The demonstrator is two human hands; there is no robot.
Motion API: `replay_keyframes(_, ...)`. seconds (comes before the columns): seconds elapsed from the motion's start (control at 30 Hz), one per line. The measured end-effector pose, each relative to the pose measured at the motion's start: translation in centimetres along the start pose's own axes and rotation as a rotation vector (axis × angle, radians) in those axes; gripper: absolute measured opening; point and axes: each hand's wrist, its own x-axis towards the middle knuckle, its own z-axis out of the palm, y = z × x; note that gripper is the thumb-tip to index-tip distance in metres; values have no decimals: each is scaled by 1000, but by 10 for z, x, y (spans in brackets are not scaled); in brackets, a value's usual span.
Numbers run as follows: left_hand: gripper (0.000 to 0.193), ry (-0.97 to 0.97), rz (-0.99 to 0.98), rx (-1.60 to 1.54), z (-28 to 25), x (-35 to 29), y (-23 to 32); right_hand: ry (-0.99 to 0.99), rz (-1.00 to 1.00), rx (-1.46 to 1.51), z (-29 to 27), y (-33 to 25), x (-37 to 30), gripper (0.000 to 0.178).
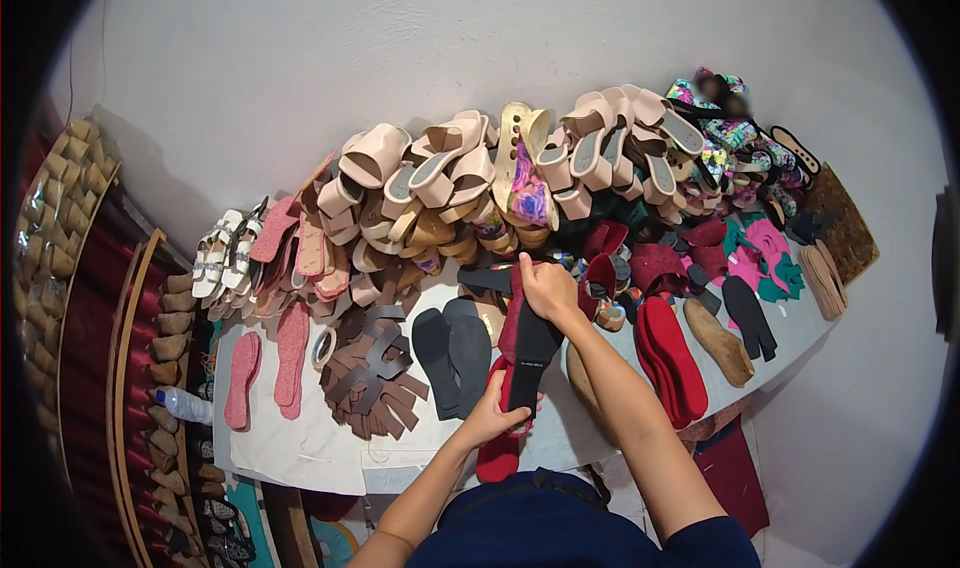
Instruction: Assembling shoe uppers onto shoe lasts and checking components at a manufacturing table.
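Observation:
Both my hands are closed around a shoe piece with a black sole (532, 360) and dark red material along its left side. My right hand (549, 294) grips its far end from above. My left hand (489, 415) holds the near end, fingers wrapped round it. Just below my left hand a red insole (498, 460) reaches past the table's near edge; whether it is joined to the held piece I cannot tell. Left of my hands lies a pair of black soles (466, 353). Near my right forearm are stacked red insoles (668, 363) and a wooden shoe last (718, 344).
Beige heeled sandals (465, 158) are piled along the wall. Brown cut straps (375, 378) and pink insoles (291, 363) lie on the white table (320, 465) at left. Pink and green cut pieces (765, 258) lie at right. A shelf of shoe lasts (172, 348) stands at far left.

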Motion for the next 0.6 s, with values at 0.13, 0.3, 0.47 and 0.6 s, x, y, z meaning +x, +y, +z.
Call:
replay_keyframes(0.13, 51, 84, -118, -433, -2, 1, -4, 15, -41, 33, 0, -5, -6, 58)
replay_keyframes(0.3, 30, -49, -344, -678, -10, 6, -14, -31, -78, 9, 7, -9, -13, 58)
replay_keyframes(0.47, 18, 2, -329, -572, -5, 9, -24, -50, -30, 47, 9, -9, -13, 58)
replay_keyframes(0.6, 15, 39, -275, -565, 6, 10, -20, -50, -43, 47, 9, -8, -14, 58)
